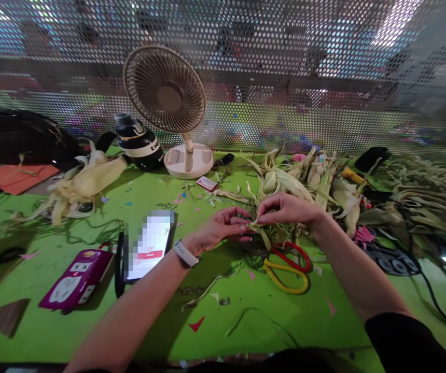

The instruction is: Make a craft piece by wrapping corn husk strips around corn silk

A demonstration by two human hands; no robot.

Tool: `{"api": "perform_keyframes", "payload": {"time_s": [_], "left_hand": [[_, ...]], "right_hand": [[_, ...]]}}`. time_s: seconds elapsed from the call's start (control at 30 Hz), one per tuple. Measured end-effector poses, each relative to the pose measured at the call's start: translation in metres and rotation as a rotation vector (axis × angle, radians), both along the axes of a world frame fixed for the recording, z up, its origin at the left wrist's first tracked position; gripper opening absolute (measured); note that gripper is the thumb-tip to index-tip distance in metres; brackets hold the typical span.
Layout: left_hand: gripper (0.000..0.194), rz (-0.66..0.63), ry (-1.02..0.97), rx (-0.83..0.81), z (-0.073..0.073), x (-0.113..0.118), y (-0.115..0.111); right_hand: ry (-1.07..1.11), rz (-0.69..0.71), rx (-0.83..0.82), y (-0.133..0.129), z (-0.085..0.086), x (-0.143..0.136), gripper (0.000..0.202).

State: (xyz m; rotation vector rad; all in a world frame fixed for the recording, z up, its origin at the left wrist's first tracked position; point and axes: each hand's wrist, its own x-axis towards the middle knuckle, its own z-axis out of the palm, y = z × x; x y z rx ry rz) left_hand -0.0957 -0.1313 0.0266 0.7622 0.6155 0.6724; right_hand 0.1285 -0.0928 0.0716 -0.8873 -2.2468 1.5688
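Observation:
My left hand (228,224), with a white watch (186,254) on its wrist, pinches a pale strip of corn husk (254,226) near the middle of the view. From the right, my right hand (279,208) grips the same strip, its thumb and finger close to my left fingertips. Thin green strands hang below and behind the hands. Just under them lie scissors with one red and one yellow handle (287,281), their blades partly hidden. A heap of dry husks (285,181) rises behind my right hand.
On the green table (207,342) are a phone (155,246), a purple power strip (75,280) and paper scraps. A fan (189,161), a bottle (139,145) and a black bag (16,137) stand at the back before a perforated metal screen (246,77). Cables run along the right.

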Motion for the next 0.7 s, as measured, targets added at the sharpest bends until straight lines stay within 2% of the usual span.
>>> {"api": "perform_keyframes", "payload": {"time_s": [0.23, 0.5, 0.6, 0.7], "left_hand": [[0.026, -0.031, 0.003, 0.013, -0.0021, 0.0033, -0.0032], [0.029, 0.047, 0.015, 0.021, -0.0075, 0.0042, -0.0014], [0.030, 0.067, 0.034, 0.020, -0.0062, 0.0039, -0.0011], [0.030, 0.091, 0.040, 0.012, -0.0051, 0.0040, -0.0011]], "right_hand": [[-0.016, 0.104, -0.067, 0.0012, 0.0014, 0.0014, 0.024], [0.000, -0.001, 0.000, 0.0009, -0.0025, -0.0018, 0.023], [-0.014, -0.031, 0.081, -0.0026, 0.0006, -0.0042, 0.024], [-0.056, -0.092, 0.235, -0.0079, 0.0061, -0.0072, 0.023]]}}
